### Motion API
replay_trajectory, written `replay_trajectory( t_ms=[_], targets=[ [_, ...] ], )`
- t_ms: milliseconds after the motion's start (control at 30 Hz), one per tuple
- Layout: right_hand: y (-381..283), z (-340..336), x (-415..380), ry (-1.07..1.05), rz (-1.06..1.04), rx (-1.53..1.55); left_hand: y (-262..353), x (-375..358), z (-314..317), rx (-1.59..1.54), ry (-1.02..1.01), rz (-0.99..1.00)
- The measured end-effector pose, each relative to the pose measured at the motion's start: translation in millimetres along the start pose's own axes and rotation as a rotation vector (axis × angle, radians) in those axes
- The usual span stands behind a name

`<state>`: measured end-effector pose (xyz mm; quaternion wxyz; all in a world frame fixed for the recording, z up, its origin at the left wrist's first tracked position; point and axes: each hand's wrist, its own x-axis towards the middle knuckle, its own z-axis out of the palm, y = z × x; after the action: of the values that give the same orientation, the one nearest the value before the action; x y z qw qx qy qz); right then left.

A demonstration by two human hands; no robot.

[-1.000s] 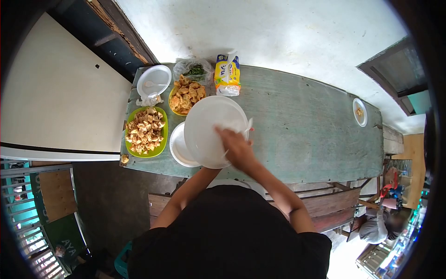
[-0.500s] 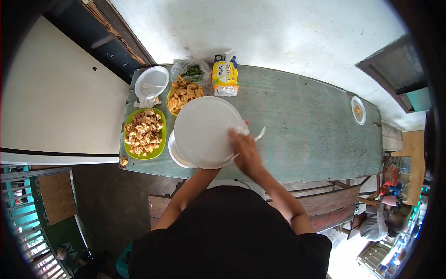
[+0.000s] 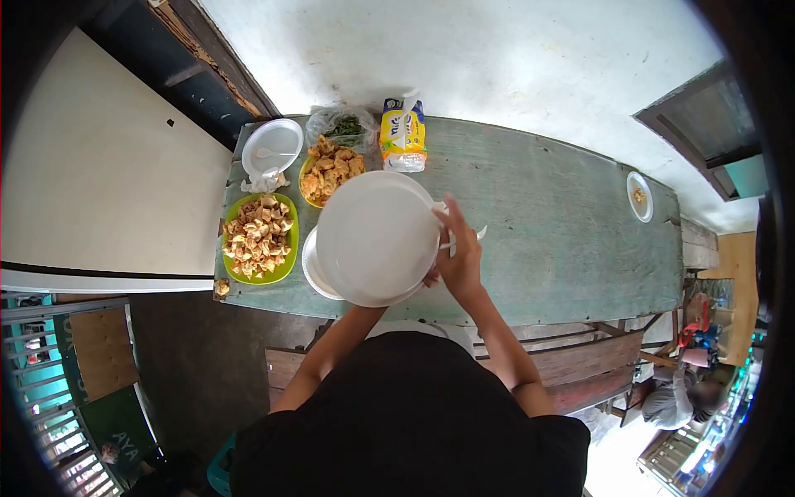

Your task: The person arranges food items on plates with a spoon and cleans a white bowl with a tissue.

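Note:
A round white plate (image 3: 377,240) is held up over the near edge of the table, tilted toward me. My left hand (image 3: 431,277) grips it from below; only some fingertips show past its right rim, the rest being hidden. At that right rim, my right hand (image 3: 460,255) pinches a crumpled white tissue (image 3: 441,208) against the plate. A white plastic spoon (image 3: 482,234) sticks out behind the right-hand fingers; I cannot tell which hand carries it. Partly under the held plate lies another white plate (image 3: 313,269).
Left on the green table (image 3: 546,240) are a green plate of fried dumplings (image 3: 258,240), a yellow dish of fritters (image 3: 331,172), bagged green chillies (image 3: 344,128) and a white plate with a spoon (image 3: 273,142). A tissue pack (image 3: 403,137) stands near the wall; a small plate (image 3: 639,197) lies far right.
My right hand has moved right and slightly down along the plate's rim, its fingers now pointing up. The plate has shifted slightly right.

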<state>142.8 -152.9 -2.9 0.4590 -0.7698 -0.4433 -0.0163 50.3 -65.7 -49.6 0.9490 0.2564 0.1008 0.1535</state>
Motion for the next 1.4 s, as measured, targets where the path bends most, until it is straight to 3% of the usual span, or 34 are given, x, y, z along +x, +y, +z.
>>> replay_trajectory(
  t_ms=[33,167,367,467,533,700,767,867,933,1067,1133,1167,1233,1400],
  targets=[
    [2.9,2.4,5.9,0.083,0.065,0.062,0.3,-1.8,-1.2,-0.022,-0.01,-0.021],
    [-5.5,2.6,24.5,0.07,0.144,0.183,-0.4,-12.9,-6.2,-0.107,-0.044,-0.098],
    [-22.3,3.4,47.8,0.092,-0.044,0.163,3.7,-5.2,-13.4,-0.245,-0.09,-0.218],
    [-41.8,-3.5,54.4,-0.032,-0.084,0.202,2.6,-2.9,-15.6,-0.313,-0.114,-0.281],
    [-50.1,0.6,52.4,-0.101,-0.283,0.132,4.8,-6.0,-19.6,-0.359,-0.13,-0.324],
    [-76.0,8.2,32.8,-0.349,-0.464,-0.023,5.8,14.7,-23.7,-0.473,-0.166,-0.43],
    [-78.8,14.0,19.8,-0.451,-0.614,0.021,-8.2,77.2,-3.9,-0.519,-0.181,-0.473],
    [-76.0,22.3,-2.3,-0.619,-0.667,0.026,16.5,25.1,-35.4,-0.588,-0.201,-0.537],
    [-64.8,29.6,-22.4,-0.602,-0.685,0.044,30.8,24.4,-45.4,-0.633,-0.216,-0.579],
    [-42.0,24.8,-39.0,-0.531,-0.547,0.073,35.2,33.4,-44.4,-0.701,-0.241,-0.623],
    [-37.5,19.4,-40.8,-0.409,-0.297,0.139,29.6,32.1,-25.7,-0.806,-0.475,-0.428],
    [-35.6,16.3,-40.8,-0.408,-0.296,0.139,34.3,28.9,-21.7,-0.806,-0.475,-0.429],
    [-34.0,9.8,-39.9,-0.419,-0.101,0.11,42.7,23.5,-18.1,-0.449,-0.214,-0.312],
    [-28.1,6.4,-29.0,-0.173,-0.038,0.026,37.8,18.9,-4.5,-0.244,-0.134,-0.091]
  ],
)
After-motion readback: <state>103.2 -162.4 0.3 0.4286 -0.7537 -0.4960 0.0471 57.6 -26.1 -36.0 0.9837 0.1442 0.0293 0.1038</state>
